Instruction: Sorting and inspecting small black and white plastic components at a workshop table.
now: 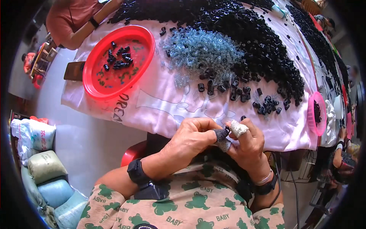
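Just off the table's front edge, my two hands meet with fingertips together. My left hand (192, 142) is closed in a pinch, grey wraps around its fingertips. Across from it, my right hand (249, 147) is closed too, with a white wrap on one finger. Between the fingertips shows a small black plastic piece (227, 129), mostly hidden by the fingers. Beyond the hands lie several loose black plastic pieces (268, 106) and a heap of small metal coil springs (202, 51). A large pile of black plastic pieces (263, 49) spreads behind and to the right.
A red basin (88, 78) holding black pieces stands at the table's left, over a dark flat object (73, 71). A pink basket (322, 114) sits at the right edge. Another person's arm (85, 30) reaches in at far left. Stuffed sacks (47, 166) rest lower left.
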